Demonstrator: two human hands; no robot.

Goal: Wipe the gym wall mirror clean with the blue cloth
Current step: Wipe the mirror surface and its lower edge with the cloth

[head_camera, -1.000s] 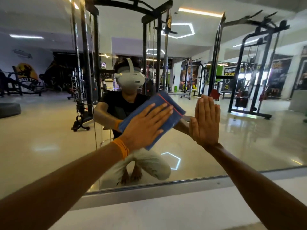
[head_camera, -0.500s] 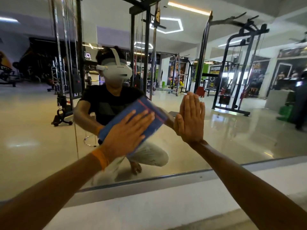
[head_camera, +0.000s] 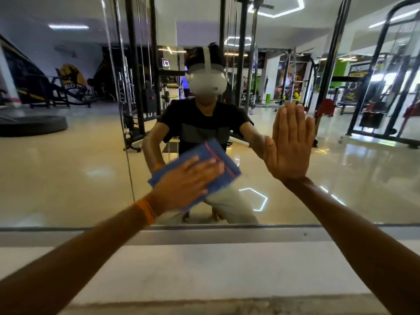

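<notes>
Left hand (head_camera: 184, 185): flat, fingers straight and slightly spread, palm pressing the blue cloth (head_camera: 212, 150) against the mirror (head_camera: 68, 167). No curl round the cloth, it is pinned by pressure alone. Hand and cloth are both blurred.

Blue cloth: folded into a rough rectangle, tilted, with a red stripe near its upper right edge. It lies flat on the mirror's lower middle part, a bit above the mirror's bottom frame (head_camera: 227, 235). Its upper and right corners show past the fingers; the rest is under the hand.

Right hand (head_camera: 288, 146): fully open, fingers straight and close together, pointing up, palm flat on the mirror. It holds nothing. It sits right of the cloth and higher on the mirror, near it but not touching.

Orange wristband (head_camera: 146, 211) on the left wrist, in front of the mirror's lower edge.

Vertical seam (head_camera: 127, 155) in the mirror, left of the cloth.

In the mirror: a crouching person in a black shirt and a white headset (head_camera: 206, 84), black cable machines behind, and a glossy floor with a hexagonal light glare.

Pale ledge (head_camera: 204, 269) runs below the mirror's bottom frame; both forearms cross over it.
</notes>
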